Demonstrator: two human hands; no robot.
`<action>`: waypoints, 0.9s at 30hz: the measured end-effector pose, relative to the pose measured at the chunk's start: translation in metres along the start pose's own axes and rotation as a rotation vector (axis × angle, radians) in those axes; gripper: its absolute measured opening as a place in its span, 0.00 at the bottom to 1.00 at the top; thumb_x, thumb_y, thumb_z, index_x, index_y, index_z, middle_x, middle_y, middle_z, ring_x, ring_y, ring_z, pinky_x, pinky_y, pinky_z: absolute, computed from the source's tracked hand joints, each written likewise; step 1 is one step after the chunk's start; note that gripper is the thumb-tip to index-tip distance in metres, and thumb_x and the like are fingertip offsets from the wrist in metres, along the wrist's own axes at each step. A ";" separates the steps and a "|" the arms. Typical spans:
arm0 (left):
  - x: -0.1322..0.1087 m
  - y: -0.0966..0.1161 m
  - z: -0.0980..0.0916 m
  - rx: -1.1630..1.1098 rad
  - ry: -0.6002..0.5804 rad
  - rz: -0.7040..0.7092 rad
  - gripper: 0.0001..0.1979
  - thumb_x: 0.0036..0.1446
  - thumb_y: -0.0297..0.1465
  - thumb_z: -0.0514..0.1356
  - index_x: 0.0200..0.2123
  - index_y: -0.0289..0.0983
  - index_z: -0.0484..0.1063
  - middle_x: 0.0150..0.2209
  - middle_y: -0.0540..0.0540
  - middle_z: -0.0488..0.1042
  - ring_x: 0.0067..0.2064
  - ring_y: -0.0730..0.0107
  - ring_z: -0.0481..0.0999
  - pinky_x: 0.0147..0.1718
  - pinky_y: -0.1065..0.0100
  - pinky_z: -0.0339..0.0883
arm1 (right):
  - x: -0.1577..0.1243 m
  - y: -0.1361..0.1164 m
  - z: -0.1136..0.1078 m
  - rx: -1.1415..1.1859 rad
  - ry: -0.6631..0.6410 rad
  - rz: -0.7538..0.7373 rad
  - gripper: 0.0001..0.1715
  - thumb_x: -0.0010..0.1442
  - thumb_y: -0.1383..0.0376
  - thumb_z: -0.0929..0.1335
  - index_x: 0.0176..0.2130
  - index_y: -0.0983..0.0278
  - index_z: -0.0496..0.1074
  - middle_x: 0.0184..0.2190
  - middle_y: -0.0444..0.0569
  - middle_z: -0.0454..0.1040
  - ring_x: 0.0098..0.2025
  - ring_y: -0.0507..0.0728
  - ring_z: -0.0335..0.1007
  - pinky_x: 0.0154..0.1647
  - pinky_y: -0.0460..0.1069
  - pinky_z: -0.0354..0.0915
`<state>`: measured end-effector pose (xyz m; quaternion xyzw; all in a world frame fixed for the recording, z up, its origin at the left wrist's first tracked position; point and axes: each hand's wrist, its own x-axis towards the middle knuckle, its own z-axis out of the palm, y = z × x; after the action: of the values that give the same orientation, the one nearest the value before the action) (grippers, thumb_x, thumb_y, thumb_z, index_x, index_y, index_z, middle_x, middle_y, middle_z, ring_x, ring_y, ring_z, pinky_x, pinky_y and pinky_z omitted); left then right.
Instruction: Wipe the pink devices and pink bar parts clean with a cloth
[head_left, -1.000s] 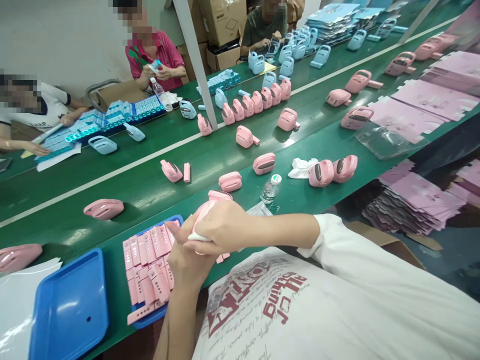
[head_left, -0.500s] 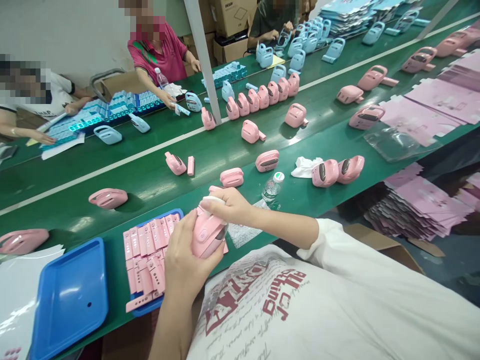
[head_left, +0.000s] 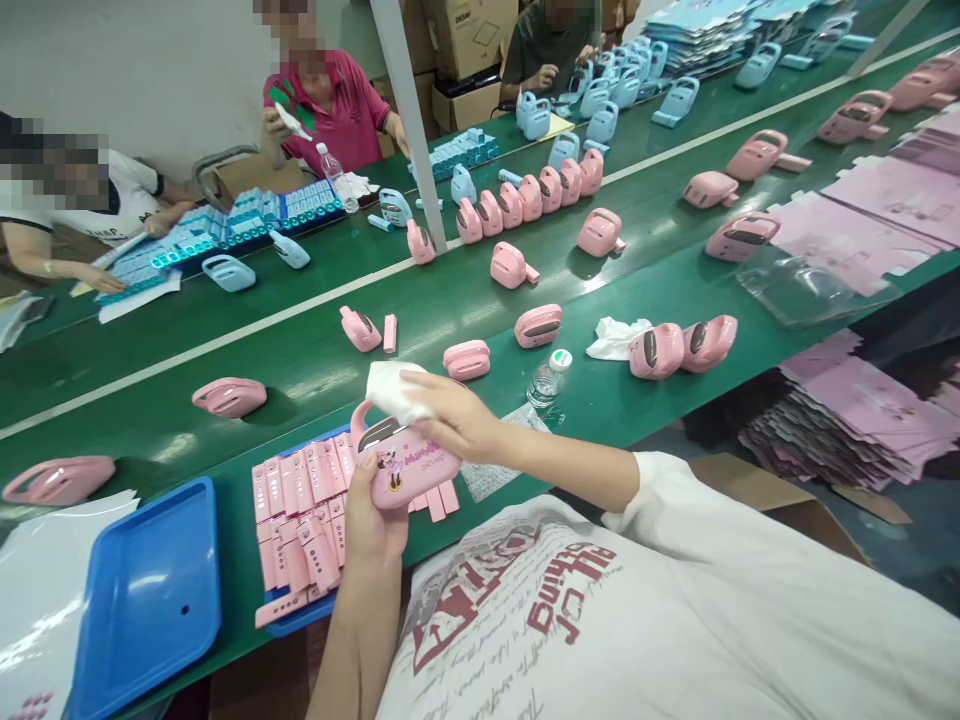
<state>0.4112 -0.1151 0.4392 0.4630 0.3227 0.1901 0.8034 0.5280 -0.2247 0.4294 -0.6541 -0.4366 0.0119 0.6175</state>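
My left hand point(head_left: 379, 535) is closed round the lower left end of a pink plastic device point(head_left: 416, 468) with a loop handle, a dark glossy window and a cartoon print on its side. My right hand point(head_left: 461, 415) grips a folded white cloth point(head_left: 391, 388), which lies against the top of the device by the handle. Just beyond the left hand, pink bar-shaped pieces point(head_left: 300, 505) lie in rows on a blue tray, partly hidden by the hand and the device.
An unoccupied blue tray point(head_left: 150, 590) lies at left. A clear bottle point(head_left: 549, 378) stands beyond my right forearm, near two pink devices point(head_left: 679, 348) and a crumpled white tissue point(head_left: 616, 338). More pink devices sit along the green bench point(head_left: 300, 340). Several people work across it among blue devices.
The device has turned in my left hand, so its printed side and window now show. My right hand and the cloth have shifted to its top. Across the bench, a co-worker has raised a white cloth.
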 end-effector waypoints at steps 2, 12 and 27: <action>0.001 0.002 0.005 -0.087 0.024 -0.031 0.12 0.43 0.31 0.64 0.35 0.38 0.73 0.32 0.50 0.76 0.35 0.69 0.76 0.30 0.74 0.69 | -0.009 -0.006 0.006 -0.196 -0.178 -0.178 0.24 0.66 0.55 0.56 0.44 0.67 0.71 0.49 0.56 0.73 0.59 0.58 0.61 0.63 0.59 0.51; 0.003 0.009 0.012 -0.236 0.139 -0.341 0.16 0.54 0.40 0.55 0.41 0.38 0.73 0.39 0.43 0.77 0.38 0.55 0.77 0.31 0.54 0.74 | -0.029 0.010 0.013 0.075 0.145 0.011 0.29 0.67 0.52 0.52 0.50 0.67 0.68 0.50 0.56 0.73 0.54 0.56 0.67 0.56 0.52 0.63; -0.019 -0.002 -0.001 0.072 -0.081 0.232 0.34 0.33 0.28 0.70 0.49 0.42 0.70 0.43 0.46 0.74 0.43 0.64 0.74 0.41 0.65 0.71 | -0.069 0.007 0.039 0.493 0.367 0.423 0.29 0.59 0.43 0.60 0.45 0.61 0.69 0.33 0.48 0.72 0.44 0.57 0.68 0.50 0.53 0.65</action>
<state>0.3968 -0.1267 0.4438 0.5331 0.2409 0.2510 0.7712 0.4673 -0.2326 0.3785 -0.5527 -0.1578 0.1267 0.8084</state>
